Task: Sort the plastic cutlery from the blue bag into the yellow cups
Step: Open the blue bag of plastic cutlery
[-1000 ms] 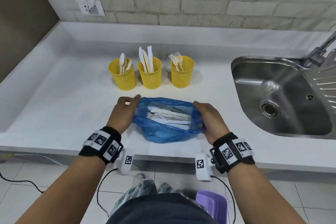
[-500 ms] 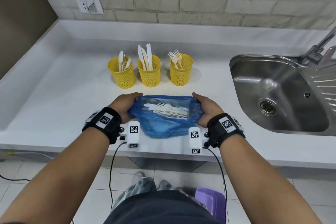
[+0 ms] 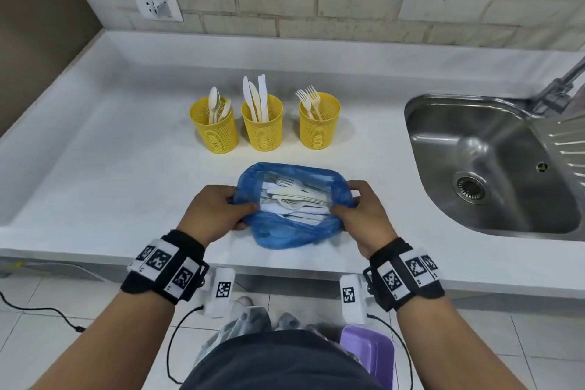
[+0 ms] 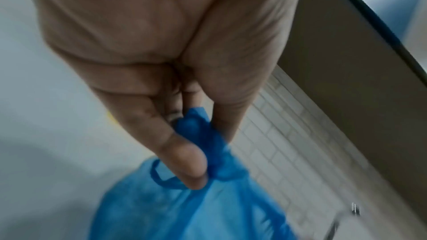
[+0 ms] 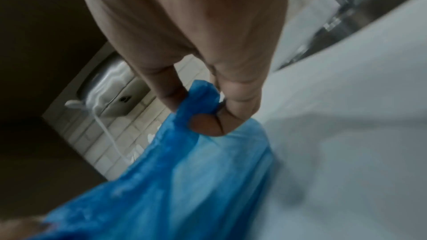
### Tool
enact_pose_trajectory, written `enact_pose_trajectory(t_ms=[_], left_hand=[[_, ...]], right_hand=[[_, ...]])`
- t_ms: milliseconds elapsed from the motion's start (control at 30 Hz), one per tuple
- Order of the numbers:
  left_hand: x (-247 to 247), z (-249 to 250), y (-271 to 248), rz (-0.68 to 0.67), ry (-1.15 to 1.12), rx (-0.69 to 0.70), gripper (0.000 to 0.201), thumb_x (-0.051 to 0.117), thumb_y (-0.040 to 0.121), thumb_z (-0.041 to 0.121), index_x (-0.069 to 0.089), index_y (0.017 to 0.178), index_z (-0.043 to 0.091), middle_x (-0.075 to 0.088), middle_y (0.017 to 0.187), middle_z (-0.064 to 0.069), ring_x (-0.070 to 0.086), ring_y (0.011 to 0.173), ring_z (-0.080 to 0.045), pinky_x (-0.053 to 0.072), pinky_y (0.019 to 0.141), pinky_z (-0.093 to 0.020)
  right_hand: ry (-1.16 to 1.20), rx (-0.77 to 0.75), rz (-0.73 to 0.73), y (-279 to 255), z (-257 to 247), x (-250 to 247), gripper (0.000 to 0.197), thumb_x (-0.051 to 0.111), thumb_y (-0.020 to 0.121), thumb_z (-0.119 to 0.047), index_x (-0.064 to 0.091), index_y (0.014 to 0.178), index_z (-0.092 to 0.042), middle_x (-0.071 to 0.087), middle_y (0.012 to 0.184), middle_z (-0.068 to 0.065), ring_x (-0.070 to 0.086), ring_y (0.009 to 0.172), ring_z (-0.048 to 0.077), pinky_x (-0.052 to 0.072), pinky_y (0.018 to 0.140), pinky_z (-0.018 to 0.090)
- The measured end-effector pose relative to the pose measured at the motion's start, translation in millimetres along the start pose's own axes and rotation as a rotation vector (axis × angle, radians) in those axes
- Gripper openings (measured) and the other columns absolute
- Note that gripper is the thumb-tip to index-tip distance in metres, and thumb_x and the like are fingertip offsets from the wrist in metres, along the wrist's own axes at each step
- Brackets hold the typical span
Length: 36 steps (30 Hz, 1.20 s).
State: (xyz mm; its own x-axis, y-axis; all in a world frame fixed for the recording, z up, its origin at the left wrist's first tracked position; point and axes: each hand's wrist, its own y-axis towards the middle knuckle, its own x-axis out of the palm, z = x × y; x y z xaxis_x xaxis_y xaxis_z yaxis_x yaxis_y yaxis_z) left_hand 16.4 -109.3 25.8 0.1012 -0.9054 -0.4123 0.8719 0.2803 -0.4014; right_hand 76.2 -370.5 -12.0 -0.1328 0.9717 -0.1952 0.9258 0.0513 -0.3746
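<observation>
Head view: a steel sink [image 3: 493,168] lies well to the right of the right hand [image 3: 364,215], and a wall socket [image 3: 157,5] sits far beyond the left hand [image 3: 212,215]; nothing stands between the hands and three yellow cups [image 3: 263,123] lined up on the white counter [image 3: 95,168] ahead of them. The cup beyond the left hand holds spoons [image 3: 217,108], the middle one knives [image 3: 257,98], the one beyond the right hand forks [image 3: 310,101]. Between the hands rests the blue bag [image 3: 285,234], mouth stretched wide, its white cutlery [image 3: 294,199] lying with long axes running hand to hand.

Left wrist view: thumb and fingers [image 4: 184,161] pinch a bunched edge of the blue bag [image 4: 184,216]; the picture is blurred.

Right wrist view: thumb and fingers [image 5: 208,125] pinch the opposite rim of the blue bag [image 5: 173,189], the counter [image 5: 346,134] alongside.
</observation>
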Motion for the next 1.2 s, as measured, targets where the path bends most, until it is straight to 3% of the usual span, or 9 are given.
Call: enact_pose_trajectory(t_ms=[200, 367, 533, 633, 700, 800, 900, 1033, 1200], left_hand=[[-1, -5, 9, -0.081, -0.612, -0.185, 0.036, 0.045, 0.091, -0.019, 0.069, 0.107, 0.002, 0.071, 0.107, -0.018, 0.068, 0.093, -0.028, 0.063, 0.079, -0.031], [0, -27, 18, -0.146, -0.986, -0.328, 0.066, 0.024, 0.081, -0.021, 0.062, 0.124, 0.012, 0.066, 0.111, -0.013, 0.063, 0.095, -0.025, 0.062, 0.067, -0.026], [3, -32, 13, 0.017, -0.711, -0.320, 0.018, 0.051, 0.094, 0.014, 0.068, 0.102, 0.012, 0.068, 0.097, -0.012, 0.063, 0.082, -0.025, 0.056, 0.076, -0.035], [3, -27, 19, 0.162, -0.360, -0.194, 0.040, 0.066, 0.089, 0.047, 0.063, 0.116, 0.019, 0.073, 0.102, -0.005, 0.068, 0.089, -0.021, 0.055, 0.083, -0.038], [6, -22, 23, 0.242, -0.098, -0.026, 0.038, 0.072, 0.088, 0.048, 0.064, 0.114, 0.023, 0.071, 0.100, 0.000, 0.069, 0.091, -0.017, 0.056, 0.081, -0.033], [12, -11, 29, 0.262, 0.222, 0.181, 0.033, 0.061, 0.100, 0.032, 0.062, 0.069, 0.023, 0.063, 0.068, 0.007, 0.057, 0.067, -0.014, 0.039, 0.058, -0.021], [11, 2, 42, 0.253, -0.022, 0.101, 0.039, 0.051, 0.105, 0.026, 0.064, 0.072, 0.010, 0.067, 0.073, -0.002, 0.058, 0.072, -0.020, 0.043, 0.065, -0.028], [7, 3, 52, 0.083, -0.639, -0.243, 0.028, 0.059, 0.104, 0.029, 0.072, 0.109, 0.005, 0.075, 0.108, -0.015, 0.069, 0.099, -0.031, 0.056, 0.091, -0.042], [4, -1, 58, 0.086, -0.192, -0.117, 0.050, 0.066, 0.089, 0.063, 0.072, 0.108, 0.017, 0.076, 0.105, -0.007, 0.071, 0.099, -0.025, 0.058, 0.093, -0.045]], right_hand=[[0.733, 0.245, -0.099, 5, -6, -4, 0.053, 0.028, 0.082, 0.027, 0.064, 0.110, -0.002, 0.060, 0.076, 0.013, 0.062, 0.059, 0.021, 0.048, 0.068, 0.038], [1.009, 0.312, -0.176, 4, 10, -5, 0.045, 0.033, 0.092, 0.018, 0.067, 0.117, 0.003, 0.074, 0.112, 0.020, 0.074, 0.094, 0.034, 0.061, 0.086, 0.051], [0.658, 0.225, -0.045, -2, 8, -8, 0.031, 0.041, 0.091, 0.002, 0.066, 0.108, -0.006, 0.064, 0.113, 0.015, 0.061, 0.090, 0.027, 0.052, 0.078, 0.039], [0.018, 0.001, 0.059, 3, 0, -10, 0.024, 0.066, 0.089, -0.021, 0.062, 0.113, -0.021, 0.061, 0.114, 0.011, 0.063, 0.099, 0.025, 0.052, 0.077, 0.033], [-0.209, -0.136, 0.016, 8, -3, -9, 0.032, 0.072, 0.090, -0.027, 0.059, 0.120, -0.025, 0.057, 0.109, 0.006, 0.062, 0.097, 0.021, 0.049, 0.077, 0.029], [-0.336, -0.291, -0.017, 17, -6, -1, 0.014, 0.066, 0.096, -0.024, 0.065, 0.108, -0.019, 0.063, 0.094, 0.001, 0.061, 0.085, 0.022, 0.051, 0.078, 0.034], [-0.295, -0.276, 0.010, 28, -11, 1, 0.025, 0.059, 0.100, -0.019, 0.063, 0.076, -0.012, 0.058, 0.071, 0.000, 0.053, 0.071, 0.022, 0.044, 0.071, 0.035], [0.346, 0.237, 0.006, 42, -11, -2, 0.029, 0.058, 0.103, -0.026, 0.064, 0.079, -0.011, 0.063, 0.077, 0.009, 0.060, 0.078, 0.027, 0.050, 0.079, 0.044], [-0.100, 0.049, -0.026, 37, -16, 0, 0.037, 0.055, 0.099, -0.033, 0.049, 0.069, -0.012, 0.051, 0.071, 0.009, 0.050, 0.071, 0.024, 0.040, 0.074, 0.039]])
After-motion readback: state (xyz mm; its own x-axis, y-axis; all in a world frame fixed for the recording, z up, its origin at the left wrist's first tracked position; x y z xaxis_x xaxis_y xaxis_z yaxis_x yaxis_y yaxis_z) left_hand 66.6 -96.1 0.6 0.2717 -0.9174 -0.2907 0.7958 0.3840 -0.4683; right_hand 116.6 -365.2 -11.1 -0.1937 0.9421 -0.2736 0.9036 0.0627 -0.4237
